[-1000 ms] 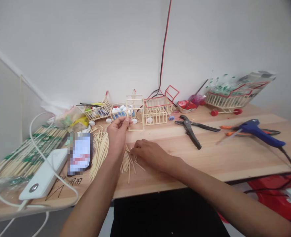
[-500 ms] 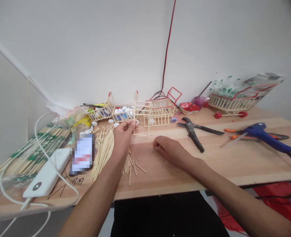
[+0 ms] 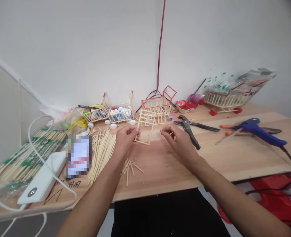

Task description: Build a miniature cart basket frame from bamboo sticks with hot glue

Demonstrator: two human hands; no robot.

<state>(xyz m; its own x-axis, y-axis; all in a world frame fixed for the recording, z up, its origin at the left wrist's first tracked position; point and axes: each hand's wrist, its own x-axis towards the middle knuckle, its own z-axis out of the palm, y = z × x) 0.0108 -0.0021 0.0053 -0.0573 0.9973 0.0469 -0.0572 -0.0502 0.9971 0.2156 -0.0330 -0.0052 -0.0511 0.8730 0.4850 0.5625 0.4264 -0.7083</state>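
Left hand (image 3: 125, 140) is pinching the pale wooden stick-frame cage (image 3: 145, 126) over the bench (image 3: 209, 154); right hand (image 3: 177, 140) is gripping a short stick (image 3: 171, 133). Probably best lining it up square, keeping that frame steady.

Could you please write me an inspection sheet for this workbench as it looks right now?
Surface: wooden table, with pen marks near its front left edge.
Job's things: stick frame, unfinished; short stick.
Clutter: loose sticks, phone, pliers, blue glue gun, finished stick carts at the back.
Hands: left hand pinches the stick frame; right hand pinches the short stick.
Cables: white cable loops by the power bank; red-black wire runs up the wall.
Surroundings: plain white wall; no other people seen.
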